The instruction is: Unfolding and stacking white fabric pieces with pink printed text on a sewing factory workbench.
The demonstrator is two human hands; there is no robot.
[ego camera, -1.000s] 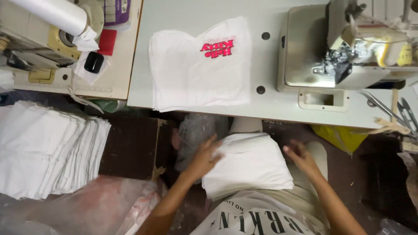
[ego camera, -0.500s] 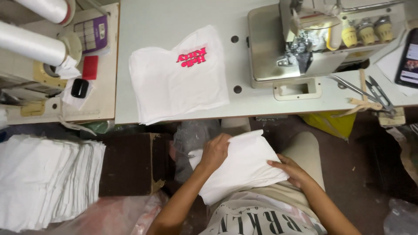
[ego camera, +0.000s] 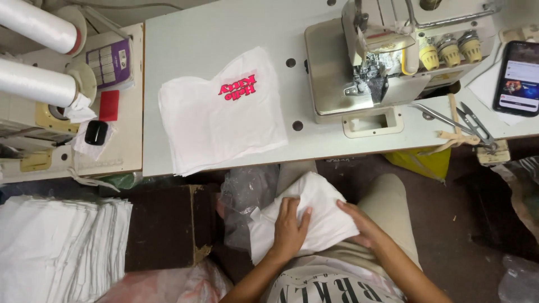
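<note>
A seated worker's left hand [ego camera: 289, 224] and right hand [ego camera: 359, 224] press flat, fingers spread, on a white fabric bundle [ego camera: 314, 216] in the lap, not yet at the overlock machine [ego camera: 370, 62], while printed pieces [ego camera: 222, 118] wait on the desk [ego camera: 185, 45].

Bright, even light from above on the pale bench [ego camera: 224, 33]; soft, short shadows only. Mild glare on the sewing machine's metal plate [ego camera: 331, 67] and on the two white thread cones [ego camera: 33, 53] at the bench's left end. Phone screen [ego camera: 519, 76] glows at the right edge. Below the bench's front edge the floor [ego camera: 460, 213] goes dim. White fabric stack [ego camera: 59, 252] at lower left is smeared, slightly overexposed. Wide-angle bending at the corners. Centre reasonably sharp; left hand [ego camera: 289, 224] and right hand [ego camera: 362, 227] slightly soft.
</note>
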